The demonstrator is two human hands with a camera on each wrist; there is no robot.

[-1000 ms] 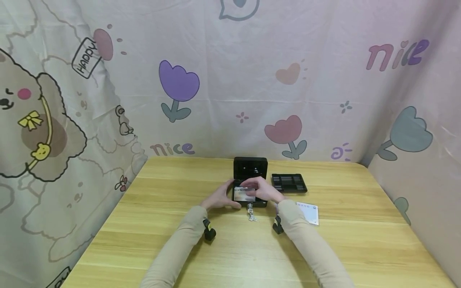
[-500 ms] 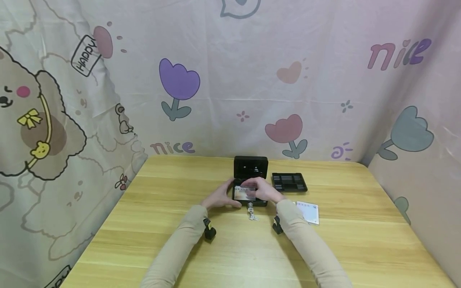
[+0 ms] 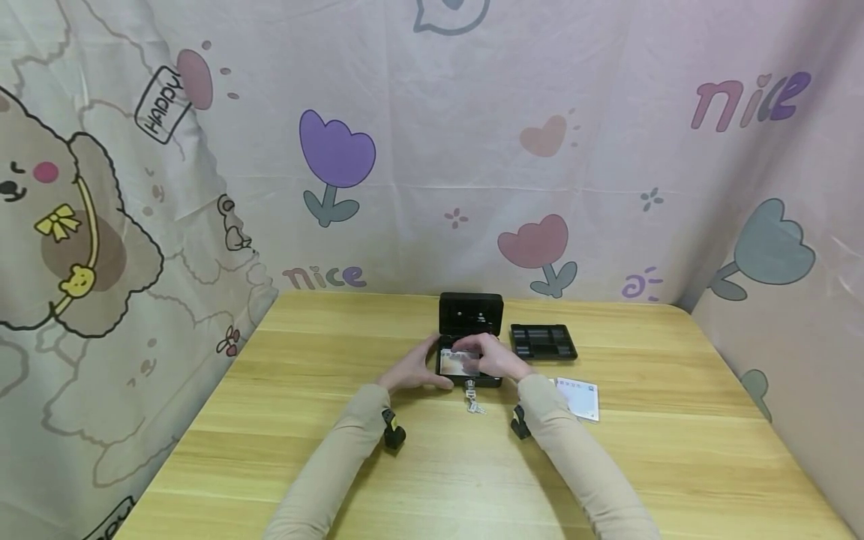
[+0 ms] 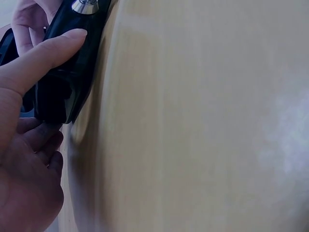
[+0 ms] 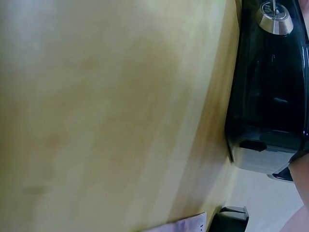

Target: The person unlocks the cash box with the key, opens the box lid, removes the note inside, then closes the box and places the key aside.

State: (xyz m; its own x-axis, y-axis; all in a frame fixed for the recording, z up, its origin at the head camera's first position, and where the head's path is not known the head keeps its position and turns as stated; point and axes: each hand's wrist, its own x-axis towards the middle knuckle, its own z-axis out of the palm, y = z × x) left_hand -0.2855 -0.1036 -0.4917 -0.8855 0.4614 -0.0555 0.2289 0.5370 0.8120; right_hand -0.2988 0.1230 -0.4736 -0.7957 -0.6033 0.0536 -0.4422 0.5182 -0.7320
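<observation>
A black cash box stands on the wooden table with its lid raised. At its left front corner my left hand grips it, the thumb along the front face and the other fingers round the side. Inside lies a printed card, pale along the top and brownish below. Over that card my right hand reaches in with bent fingers; whether they pinch it I cannot tell. A bunch of keys hangs from the front lock.
Behind and right of the box sits a black compartment tray. Closer in, another pale printed card lies flat, partly behind the right sleeve. A patterned cloth hangs beyond the table's back edge.
Both hands hold nearly the same places at the box. The head view has shifted slightly; nothing has been taken up or let go.
</observation>
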